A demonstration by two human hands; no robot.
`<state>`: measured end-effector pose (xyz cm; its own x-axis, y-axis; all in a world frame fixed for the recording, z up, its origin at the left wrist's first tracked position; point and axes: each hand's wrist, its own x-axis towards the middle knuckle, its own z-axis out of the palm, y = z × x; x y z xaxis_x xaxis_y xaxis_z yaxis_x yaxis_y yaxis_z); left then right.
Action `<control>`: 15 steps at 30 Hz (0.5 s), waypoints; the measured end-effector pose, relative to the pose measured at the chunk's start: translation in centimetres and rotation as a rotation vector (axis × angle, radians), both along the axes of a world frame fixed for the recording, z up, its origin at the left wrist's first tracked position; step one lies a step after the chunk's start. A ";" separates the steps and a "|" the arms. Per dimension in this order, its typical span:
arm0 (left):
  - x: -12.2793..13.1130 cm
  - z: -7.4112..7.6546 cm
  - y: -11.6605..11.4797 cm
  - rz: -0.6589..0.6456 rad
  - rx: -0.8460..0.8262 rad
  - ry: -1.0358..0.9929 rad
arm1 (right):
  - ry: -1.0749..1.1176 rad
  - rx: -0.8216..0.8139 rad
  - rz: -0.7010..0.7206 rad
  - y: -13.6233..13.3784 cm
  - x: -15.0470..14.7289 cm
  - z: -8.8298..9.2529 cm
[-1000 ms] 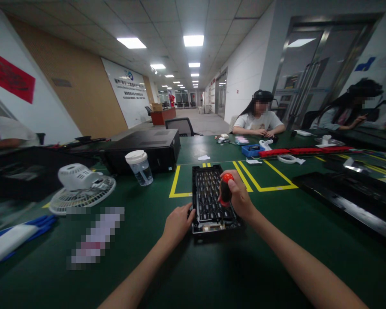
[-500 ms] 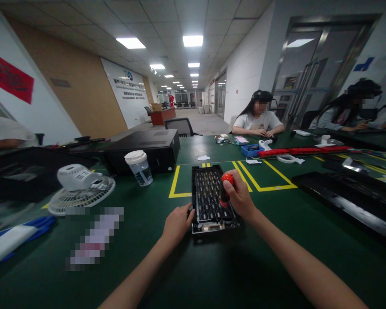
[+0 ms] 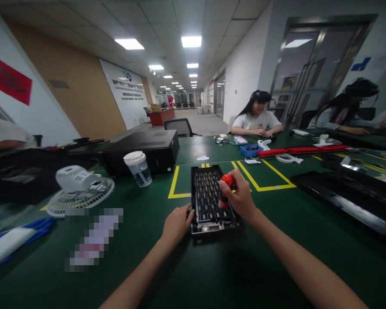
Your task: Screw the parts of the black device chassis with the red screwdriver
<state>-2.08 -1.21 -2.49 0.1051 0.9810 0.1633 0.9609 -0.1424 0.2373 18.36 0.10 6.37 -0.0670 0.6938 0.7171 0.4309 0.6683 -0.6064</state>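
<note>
In front of me on the green table lies a black rectangular housing [image 3: 206, 201], with rows of shiny dark cells inside and a pale part at its near end. My left hand [image 3: 177, 223] grips the housing's left side near the close corner, thumb against the edge. Fingers of my right hand [image 3: 239, 195] are wrapped round a screwdriver [image 3: 227, 180] with a red and black handle. It stands roughly upright over the right half of the housing. Its tip is too small and dark to make out.
Left of the housing stand a lidded clear cup [image 3: 140, 169], a large black case [image 3: 141, 150] and a white fan [image 3: 80, 186]. Blue-white gloves [image 3: 16, 240] lie at far left. A blue tray [image 3: 251, 150] and long black panels [image 3: 347, 201] are on the right. Co-workers [image 3: 257, 118] sit beyond.
My right hand has shifted slightly on the screwdriver handle, its fingers turned a little. My left hand and the housing stay in place; the view has moved slightly.
</note>
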 end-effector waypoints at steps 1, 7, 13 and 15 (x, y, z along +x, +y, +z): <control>0.0 0.1 0.0 0.002 -0.008 -0.001 | -0.007 0.007 -0.008 0.0 0.0 0.0; 0.0 0.2 -0.1 0.013 -0.017 -0.008 | -0.047 0.052 -0.061 0.1 0.1 -0.2; -0.1 0.0 0.0 -0.002 0.008 -0.023 | -0.077 0.100 -0.099 0.0 0.0 -0.2; -0.1 -0.1 -0.1 -0.008 0.016 -0.023 | -0.088 0.112 -0.107 0.0 0.0 -0.2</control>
<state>-2.18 -1.26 -2.56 0.1093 0.9773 0.1815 0.9541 -0.1543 0.2567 18.41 0.11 6.13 -0.0628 0.6166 0.7847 0.5515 0.6768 -0.4876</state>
